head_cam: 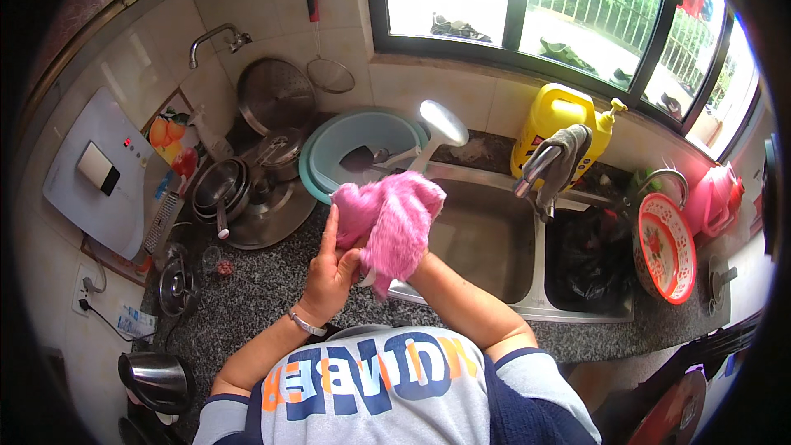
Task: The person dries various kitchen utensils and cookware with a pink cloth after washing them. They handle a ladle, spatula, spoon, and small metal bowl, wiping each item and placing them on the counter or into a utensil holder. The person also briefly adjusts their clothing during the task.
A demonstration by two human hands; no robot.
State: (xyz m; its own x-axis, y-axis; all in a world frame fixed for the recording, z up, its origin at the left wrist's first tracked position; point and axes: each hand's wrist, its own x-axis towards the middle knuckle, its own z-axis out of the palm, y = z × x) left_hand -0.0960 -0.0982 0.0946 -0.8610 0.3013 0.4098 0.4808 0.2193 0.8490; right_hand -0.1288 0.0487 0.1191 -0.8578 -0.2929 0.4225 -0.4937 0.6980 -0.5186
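Observation:
A fluffy pink cloth (398,219) is held up between both hands, over the counter beside the left rim of the steel sink (488,241). My left hand (330,272) grips the cloth's lower left side, its index finger pointing up along the edge. My right hand (419,262) is mostly hidden behind the cloth; only part near the wrist shows. Something white shows under the cloth, too covered to name. Just behind the cloth, a white-handled metal ladle or turner (444,123) leans out of nested light-blue plastic basins (364,130) with other utensils.
Steel pots and lids (222,188) stand at the left on the granite counter (247,296). Behind the sink are a yellow pump jug (553,130) and a faucet draped with a grey cloth (565,148). A black plastic bag (590,259) fills the second basin, beside a red-rimmed enamel basin (667,247).

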